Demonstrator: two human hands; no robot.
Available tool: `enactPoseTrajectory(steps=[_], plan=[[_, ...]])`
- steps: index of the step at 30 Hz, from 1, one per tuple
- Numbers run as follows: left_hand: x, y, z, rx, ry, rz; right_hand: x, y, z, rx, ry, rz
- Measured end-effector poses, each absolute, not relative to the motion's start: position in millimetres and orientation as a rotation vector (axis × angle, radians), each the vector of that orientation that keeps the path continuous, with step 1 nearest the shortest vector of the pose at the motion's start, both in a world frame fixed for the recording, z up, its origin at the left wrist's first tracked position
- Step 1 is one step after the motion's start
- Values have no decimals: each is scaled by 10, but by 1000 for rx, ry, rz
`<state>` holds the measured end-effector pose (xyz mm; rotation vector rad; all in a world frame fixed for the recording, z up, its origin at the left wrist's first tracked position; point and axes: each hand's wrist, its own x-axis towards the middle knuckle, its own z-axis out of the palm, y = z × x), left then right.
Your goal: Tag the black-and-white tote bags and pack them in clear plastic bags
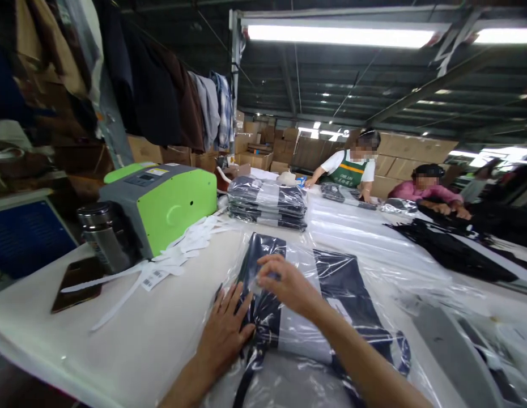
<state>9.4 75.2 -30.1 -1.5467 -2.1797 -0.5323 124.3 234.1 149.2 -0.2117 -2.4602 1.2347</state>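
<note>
A folded dark navy garment point(340, 283) with a pale band point(301, 328) across its middle lies in a clear plastic bag point(242, 255) on the table in front of me. My left hand point(227, 323) rests flat, fingers spread, on the left edge of the bag. Above the garment's left part, my right hand point(284, 280) is closed in a pinch. A small whitish, see-through bit shows at its fingertips; whether it is part of the bag I cannot tell. Dark straps point(246, 374) run down from beside my left hand.
A green and grey machine point(174, 204), a flask point(104, 238), a phone point(79, 283) and white label strips point(182, 249) are on the left. Bagged garments point(267, 204) are stacked behind. Clear plastic sheets point(357, 238) lie to the right. Two people point(348, 170) work across the table.
</note>
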Motion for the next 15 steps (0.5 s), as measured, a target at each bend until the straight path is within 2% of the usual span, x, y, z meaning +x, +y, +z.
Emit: enactPoseTrajectory(steps=[5, 15], plan=[[131, 620, -220, -1569, -2113, -359, 722, 3526, 1557, -519, -2940, 743], [64, 664, -224, -1535, -1979, -289, 18, 4011, 1093, -603, -3237, 621]])
